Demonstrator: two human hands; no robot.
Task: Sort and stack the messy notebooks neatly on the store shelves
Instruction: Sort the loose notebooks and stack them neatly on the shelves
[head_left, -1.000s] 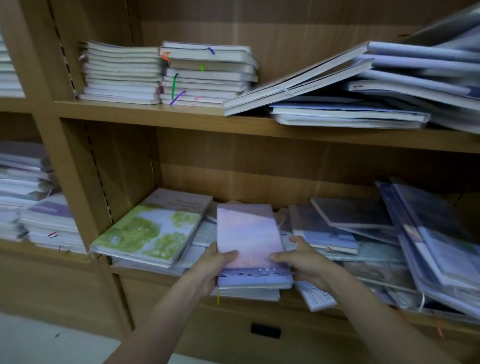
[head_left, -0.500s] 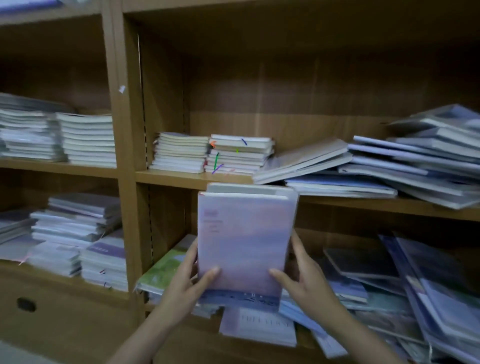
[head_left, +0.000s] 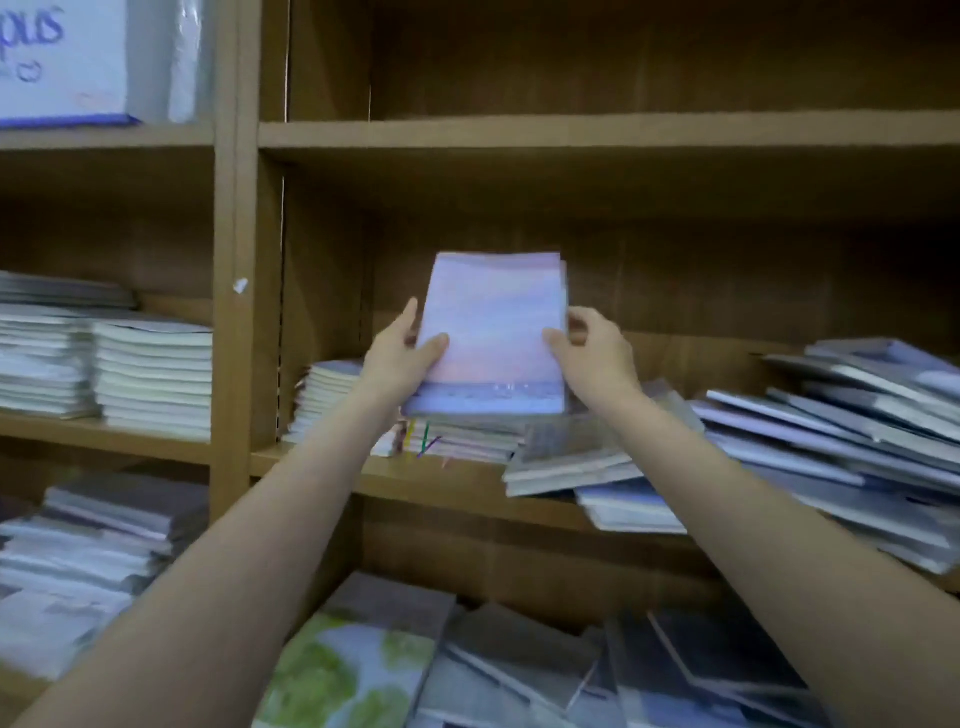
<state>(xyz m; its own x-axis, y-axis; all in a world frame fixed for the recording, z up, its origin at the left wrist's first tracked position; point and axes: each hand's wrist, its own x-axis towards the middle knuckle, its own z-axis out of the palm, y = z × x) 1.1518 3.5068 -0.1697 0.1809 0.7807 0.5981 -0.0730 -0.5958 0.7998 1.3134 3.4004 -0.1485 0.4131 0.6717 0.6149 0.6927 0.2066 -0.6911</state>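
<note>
Above, both forearms reach up and forward from the lower corners of the view toward the middle shelf (head_left: 441, 480). The left hand (head_left: 400, 358) clasps the left edge of a small stack of pink-and-lavender notebooks (head_left: 491, 332), thumb laid across the front cover and fingers hidden behind it. The right hand (head_left: 597, 353) grips the opposite edge in the same manner, thumb on the cover, fingers curled around the side. Each hand is closed on the stack, not spread wide.

The held stack stands nearly upright, front cover facing the camera, its top tilted slightly back. The cover fades from pale lavender at the top through pink to a darker blue-violet band along the bottom, where a line of small print is too blurred to read. Several page edges show at the upper right corner, so more than one notebook is held.

The bottom edge of the stack sits just over a neat pile with coloured ribbon markers (head_left: 457, 441) on the middle shelf; whether the two touch cannot be told. Left of that pile stands a second tidy pile (head_left: 324, 400). Right of it, slanted notebooks (head_left: 841, 436) lie overlapped and leaning.
</note>
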